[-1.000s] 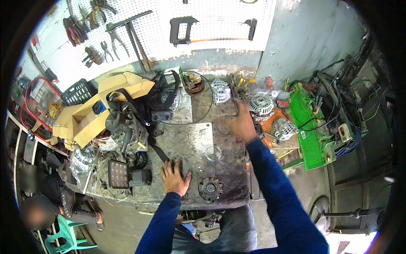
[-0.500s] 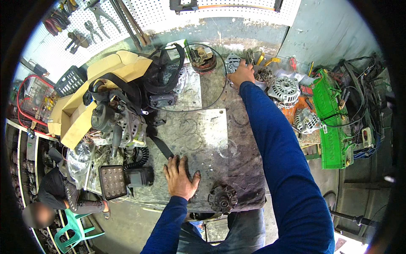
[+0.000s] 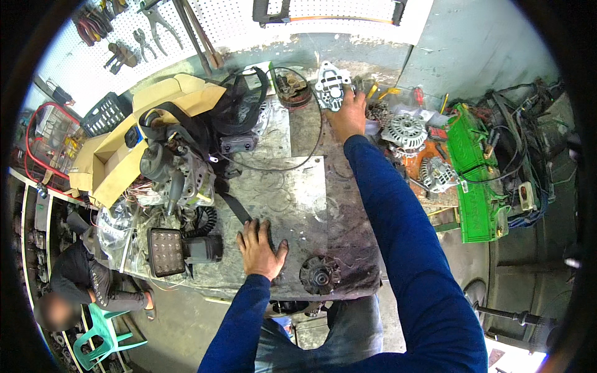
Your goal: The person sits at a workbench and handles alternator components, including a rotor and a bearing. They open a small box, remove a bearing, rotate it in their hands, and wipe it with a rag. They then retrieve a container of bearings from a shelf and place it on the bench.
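Note:
At the far side of the workbench [image 3: 283, 199], my right hand [image 3: 348, 117] is closed on a silver cast-metal alternator housing [image 3: 331, 79]. The housing is tilted up so its slotted face shows; my thumb and part of the grip are hard to make out. My left hand [image 3: 261, 253] rests flat on the bench with fingers spread, holding nothing, close to the end of a black strap [image 3: 234, 207]. To its right, near the front edge, stands a dark claw-pole rotor [image 3: 319, 275].
Another silver alternator housing [image 3: 404, 132] sits right of my arm, near green cases [image 3: 476, 211]. Left are an open cardboard box [image 3: 112, 168], a greasy engine part [image 3: 180, 177] and a square LED lamp [image 3: 166, 252]. A person [image 3: 81, 276] sits beyond on a green chair [image 3: 102, 342].
My right hand has raised and tilted the alternator housing, so more of its bright face shows. My left hand stays flat on the bench. The whole view has shifted slightly.

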The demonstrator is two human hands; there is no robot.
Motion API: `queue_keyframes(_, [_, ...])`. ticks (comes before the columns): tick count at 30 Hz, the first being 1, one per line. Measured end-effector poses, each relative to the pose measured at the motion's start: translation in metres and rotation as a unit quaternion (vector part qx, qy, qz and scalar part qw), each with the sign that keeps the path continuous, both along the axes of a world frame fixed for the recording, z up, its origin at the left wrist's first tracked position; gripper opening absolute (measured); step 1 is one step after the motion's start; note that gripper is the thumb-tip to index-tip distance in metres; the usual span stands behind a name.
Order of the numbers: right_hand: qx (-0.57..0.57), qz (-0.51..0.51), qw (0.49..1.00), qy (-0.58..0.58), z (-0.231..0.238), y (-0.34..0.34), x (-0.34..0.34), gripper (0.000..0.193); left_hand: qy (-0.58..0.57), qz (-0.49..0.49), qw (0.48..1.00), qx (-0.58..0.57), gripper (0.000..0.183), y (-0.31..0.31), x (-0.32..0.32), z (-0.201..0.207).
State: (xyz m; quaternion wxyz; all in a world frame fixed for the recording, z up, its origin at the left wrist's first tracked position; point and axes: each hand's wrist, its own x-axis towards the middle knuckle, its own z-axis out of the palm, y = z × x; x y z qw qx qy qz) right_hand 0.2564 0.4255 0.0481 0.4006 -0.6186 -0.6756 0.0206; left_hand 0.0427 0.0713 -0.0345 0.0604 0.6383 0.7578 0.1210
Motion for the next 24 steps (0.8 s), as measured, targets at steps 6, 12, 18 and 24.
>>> queue_keyframes(6, [-0.012,-0.015,0.992,0.123,0.050,-0.120,0.055,0.091,-0.009,0.000,1.000,0.016,0.079,-0.002,0.000,-0.003])
queue_keyframes(12, [-0.095,0.051,0.992,0.069,0.022,-0.313,0.113,0.089,-0.018,-0.002,0.999,0.037,0.076,-0.001,-0.003,-0.009])
queue_keyframes(18, [-0.195,0.024,0.978,0.072,-0.023,-0.388,0.103,0.089,-0.025,0.000,0.999,0.045,0.074,-0.002,-0.001,-0.005])
queue_keyframes(24, [-0.234,0.031,0.971,0.044,-0.024,-0.393,0.091,0.097,-0.030,0.012,0.999,0.032,0.075,-0.005,0.000,-0.003])
